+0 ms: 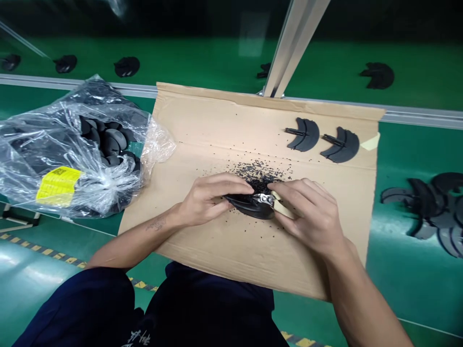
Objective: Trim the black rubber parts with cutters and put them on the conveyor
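Observation:
Over the middle of the cardboard sheet [202, 130], my left hand [213, 195] is closed on a dark curved plastic part [251, 207]. My right hand [311, 207] is wrapped round the pale handles of a pair of cutters [266, 198], whose metal head lies against that part. Small black bits [258, 171] are scattered on the cardboard just beyond both hands. Farther back on the right lie two black curved parts, one [306, 135] beside the other [343, 144].
A clear plastic bag [47, 130] with a yellow label holds several dark parts at the left. More black parts [430, 205] are piled on the green table [394, 149] at the right. A metal post [296, 43] rises behind the cardboard.

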Motion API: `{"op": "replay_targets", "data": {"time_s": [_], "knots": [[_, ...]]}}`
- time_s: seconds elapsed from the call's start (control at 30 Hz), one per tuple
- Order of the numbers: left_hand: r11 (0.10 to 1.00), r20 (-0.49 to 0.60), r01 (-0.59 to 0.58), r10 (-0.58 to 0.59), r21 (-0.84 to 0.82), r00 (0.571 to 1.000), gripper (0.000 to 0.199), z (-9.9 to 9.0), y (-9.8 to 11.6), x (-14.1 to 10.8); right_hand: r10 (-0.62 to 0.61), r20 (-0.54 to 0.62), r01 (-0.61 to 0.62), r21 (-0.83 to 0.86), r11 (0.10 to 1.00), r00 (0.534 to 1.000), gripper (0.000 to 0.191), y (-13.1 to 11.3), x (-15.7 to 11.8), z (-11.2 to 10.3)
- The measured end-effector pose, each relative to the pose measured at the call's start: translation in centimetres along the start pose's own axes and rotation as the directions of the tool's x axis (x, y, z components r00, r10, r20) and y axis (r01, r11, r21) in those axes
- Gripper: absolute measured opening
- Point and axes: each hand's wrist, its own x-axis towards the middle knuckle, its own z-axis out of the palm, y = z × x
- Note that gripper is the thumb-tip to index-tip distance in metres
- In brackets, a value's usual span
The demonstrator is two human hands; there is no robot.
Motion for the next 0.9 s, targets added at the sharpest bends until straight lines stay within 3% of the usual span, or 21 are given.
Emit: {"op": "replay_targets", "data": {"time_s": [0.5,0.63,0.77,0.9], "knots": [[0.998,-0.033,-0.007,0.005,-0.063,0.999,0.031,0.5,-0.3,-0.4,-0.003,-0.046,-0.002,-0.109,0.994,0.999,0.028,-0.5,-0.4,-0.2],[0.998,-0.013,-0.020,0.019,-0.052,1.000,0.028,0.6,-0.1,-0.3,0.087,0.008,-0.088,0.044,0.995,0.996,0.022,-0.9,-0.4,-0.2],[0.999,-0.028,-0.035,0.034,-0.025,0.999,0.022,0.6,0.0,-0.1,0.212,-0.021,-0.204,0.197,0.959,0.977,0.017,-0.9,-0.2,0.0],[0.999,-0.059,-0.011,0.013,0.037,0.998,0.023,0.6,0.1,0.0,0.286,-0.033,-0.287,-0.067,0.955,0.958,0.022,0.4,-0.1,0.2]]}}
